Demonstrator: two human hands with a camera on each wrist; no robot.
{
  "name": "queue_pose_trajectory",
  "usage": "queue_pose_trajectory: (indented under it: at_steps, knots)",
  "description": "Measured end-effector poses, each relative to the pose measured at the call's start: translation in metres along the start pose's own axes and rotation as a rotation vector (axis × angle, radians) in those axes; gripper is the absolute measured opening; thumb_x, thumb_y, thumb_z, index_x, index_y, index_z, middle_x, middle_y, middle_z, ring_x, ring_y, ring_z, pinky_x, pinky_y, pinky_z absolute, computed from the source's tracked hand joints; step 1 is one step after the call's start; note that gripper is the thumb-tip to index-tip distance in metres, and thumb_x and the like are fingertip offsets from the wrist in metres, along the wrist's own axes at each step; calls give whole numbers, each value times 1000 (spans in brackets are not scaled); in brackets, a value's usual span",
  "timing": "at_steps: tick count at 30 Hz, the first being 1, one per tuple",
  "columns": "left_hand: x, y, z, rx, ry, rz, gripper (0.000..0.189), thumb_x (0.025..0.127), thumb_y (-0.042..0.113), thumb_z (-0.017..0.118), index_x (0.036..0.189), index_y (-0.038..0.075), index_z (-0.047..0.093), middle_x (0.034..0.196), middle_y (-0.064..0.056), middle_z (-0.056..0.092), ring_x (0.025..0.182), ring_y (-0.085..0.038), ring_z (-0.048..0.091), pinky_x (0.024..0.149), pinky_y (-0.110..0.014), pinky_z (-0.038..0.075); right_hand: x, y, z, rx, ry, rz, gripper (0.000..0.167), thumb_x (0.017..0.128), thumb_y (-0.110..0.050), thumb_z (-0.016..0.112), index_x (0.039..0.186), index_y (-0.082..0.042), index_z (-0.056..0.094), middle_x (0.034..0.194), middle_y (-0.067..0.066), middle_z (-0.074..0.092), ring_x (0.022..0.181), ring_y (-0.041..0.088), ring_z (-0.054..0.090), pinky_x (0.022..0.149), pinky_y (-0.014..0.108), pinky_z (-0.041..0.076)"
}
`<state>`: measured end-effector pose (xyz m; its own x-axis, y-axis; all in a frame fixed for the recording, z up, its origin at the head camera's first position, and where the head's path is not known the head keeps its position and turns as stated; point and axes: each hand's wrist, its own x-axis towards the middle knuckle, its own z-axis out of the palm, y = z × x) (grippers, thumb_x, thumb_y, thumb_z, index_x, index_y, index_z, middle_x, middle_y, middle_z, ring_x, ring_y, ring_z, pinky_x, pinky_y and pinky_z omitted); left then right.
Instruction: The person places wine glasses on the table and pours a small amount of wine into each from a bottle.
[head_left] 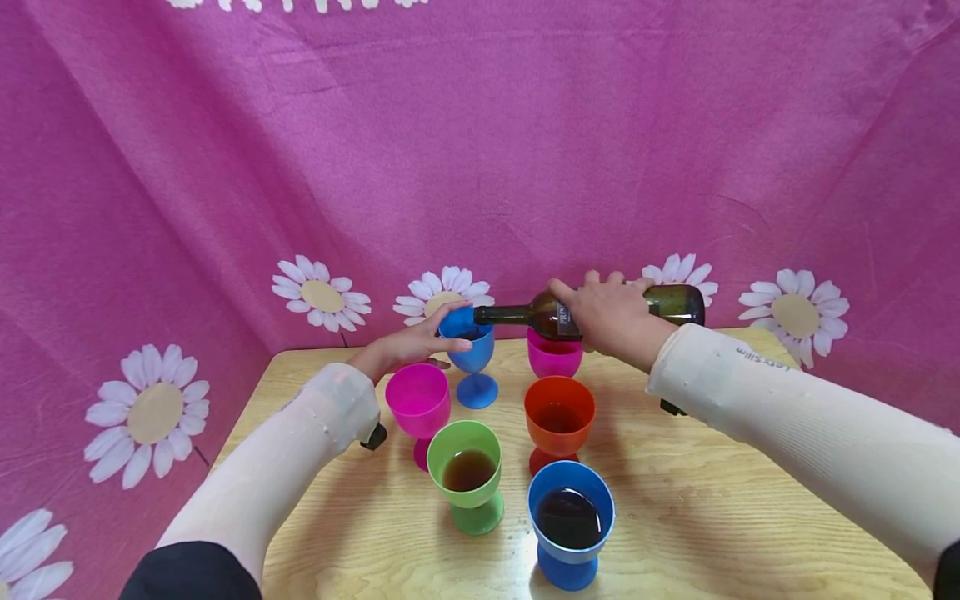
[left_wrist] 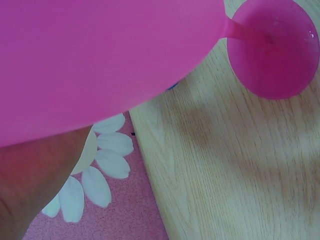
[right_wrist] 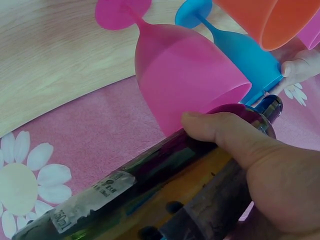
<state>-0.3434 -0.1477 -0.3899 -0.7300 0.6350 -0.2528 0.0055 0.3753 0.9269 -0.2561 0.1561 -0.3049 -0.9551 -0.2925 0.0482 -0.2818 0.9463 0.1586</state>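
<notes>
At the back left of the table, my left hand (head_left: 408, 343) holds a blue goblet (head_left: 474, 362) by its bowl, thumb in front and fingers round the far side. Dark liquid shows inside. My right hand (head_left: 617, 323) grips a dark glass wine bottle (head_left: 677, 303) round its body. The bottle lies almost level, its neck pointing left and its mouth at the blue goblet's rim. In the right wrist view the bottle's label (right_wrist: 95, 200) and my thumb across the glass show. A pink goblet (left_wrist: 125, 55) largely covers the left wrist view, hiding my left fingers.
Close around stand a pink goblet (head_left: 555, 360) under the bottle, an orange goblet (head_left: 558, 440), a green goblet (head_left: 463, 497) with brown liquid and a nearer blue goblet (head_left: 567, 557) with dark liquid. Behind the wooden table (head_left: 697, 483) hangs a pink flowered cloth (head_left: 480, 167).
</notes>
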Motion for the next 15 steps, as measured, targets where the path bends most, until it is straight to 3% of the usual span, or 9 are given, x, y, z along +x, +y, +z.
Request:
queue_pose_trajectory:
  at_steps: [15]
  knots:
    - [0,0,1,-9,2,0,73,106,19,54,164,30,13,164,-19,20,147,-44,31,110,-62,43,-1,0,0,12,15,2,76,74,-20,91,135,-23,46,108,29,59,100,56,59,84,84,43]
